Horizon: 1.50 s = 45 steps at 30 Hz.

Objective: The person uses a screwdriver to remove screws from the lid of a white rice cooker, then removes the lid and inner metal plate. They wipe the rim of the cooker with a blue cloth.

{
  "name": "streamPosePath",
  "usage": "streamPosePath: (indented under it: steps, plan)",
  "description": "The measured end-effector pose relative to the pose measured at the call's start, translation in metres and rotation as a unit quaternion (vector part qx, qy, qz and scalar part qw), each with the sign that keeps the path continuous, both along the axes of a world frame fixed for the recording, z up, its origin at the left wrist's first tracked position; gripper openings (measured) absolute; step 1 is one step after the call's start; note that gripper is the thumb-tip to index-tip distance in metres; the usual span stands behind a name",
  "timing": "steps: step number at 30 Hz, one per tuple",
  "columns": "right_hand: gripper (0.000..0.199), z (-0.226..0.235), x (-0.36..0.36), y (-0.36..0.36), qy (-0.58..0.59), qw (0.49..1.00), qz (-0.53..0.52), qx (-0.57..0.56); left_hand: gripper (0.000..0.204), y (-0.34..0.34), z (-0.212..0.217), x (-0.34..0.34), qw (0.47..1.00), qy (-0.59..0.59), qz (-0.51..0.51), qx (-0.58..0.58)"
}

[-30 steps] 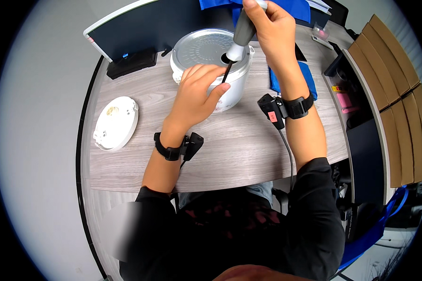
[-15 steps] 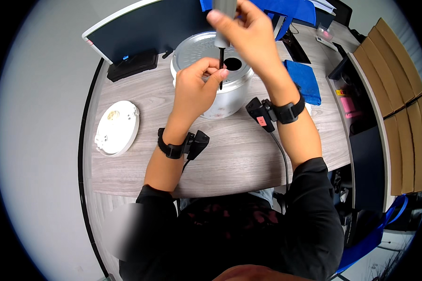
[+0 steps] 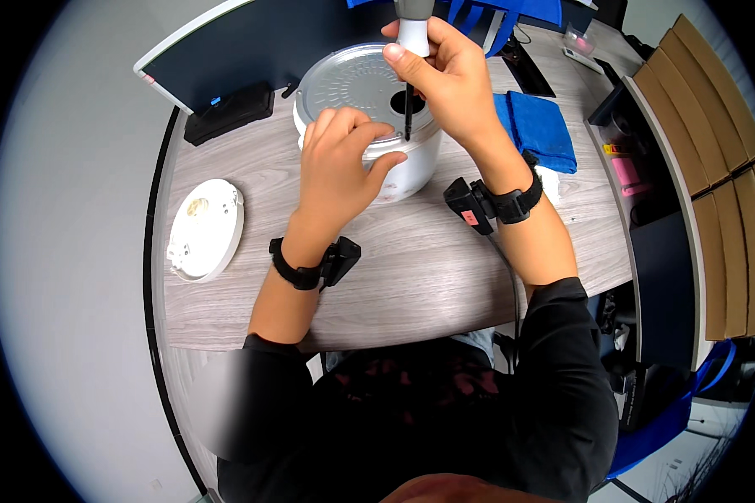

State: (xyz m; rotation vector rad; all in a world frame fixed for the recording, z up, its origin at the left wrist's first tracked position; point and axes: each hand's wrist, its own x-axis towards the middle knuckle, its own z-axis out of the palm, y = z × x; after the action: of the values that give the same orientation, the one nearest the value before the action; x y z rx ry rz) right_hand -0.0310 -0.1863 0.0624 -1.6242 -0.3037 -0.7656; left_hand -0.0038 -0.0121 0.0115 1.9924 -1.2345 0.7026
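Observation:
A white round cooker body [image 3: 398, 172] stands upside down on the wooden desk [image 3: 411, 277], its grey metal base plate [image 3: 348, 80] facing up with a dark hole in it. My left hand [image 3: 340, 168] rests on the near rim of the cooker, fingers curled over the edge. My right hand [image 3: 445, 80] grips a screwdriver [image 3: 411, 38] with a grey and white handle, held upright; its thin dark shaft points down at the rim beside my left fingertips.
A white round disc-shaped part [image 3: 205, 228] lies at the left of the desk. A black box [image 3: 226, 113] sits in front of a dark partition panel [image 3: 235, 42]. A folded blue cloth [image 3: 537, 126] lies right of the cooker. Brown cardboard pieces [image 3: 713, 168] stand at the far right.
My right hand has swung the screwdriver from tilted to upright and brought its tip down to the rim near my left fingers. The left hand stays on the cooker.

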Motion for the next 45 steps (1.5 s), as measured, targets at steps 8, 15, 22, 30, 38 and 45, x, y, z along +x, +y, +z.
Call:
streamPosePath:
  steps: [8,15,22,30,38,45]
  plan:
    - [0.028,-0.002,0.006,0.012,-0.049,0.998,0.023,0.043,0.038,0.015,0.004,-0.001,0.999,-0.003,-0.035,0.015]
    - [0.024,0.005,-0.004,0.025,-0.035,0.998,0.041,0.03,0.03,0.032,0.015,-0.007,0.996,0.043,-0.064,0.044]
    - [0.022,0.014,-0.012,0.034,-0.032,0.996,0.052,0.061,0.018,0.027,0.026,-0.005,0.963,0.223,-0.145,-0.046]
    - [0.023,0.006,-0.012,0.034,-0.035,0.994,0.08,0.06,0.013,0.016,0.019,-0.003,0.964,0.218,-0.128,-0.077]
    - [0.027,0.005,-0.007,0.026,-0.049,0.992,0.103,-0.046,0.007,0.017,0.019,-0.004,0.961,0.244,-0.12,-0.06]
    - [0.035,0.023,-0.019,0.013,0.036,0.975,0.218,-0.039,0.011,0.014,0.02,-0.008,0.938,0.281,-0.169,-0.114]
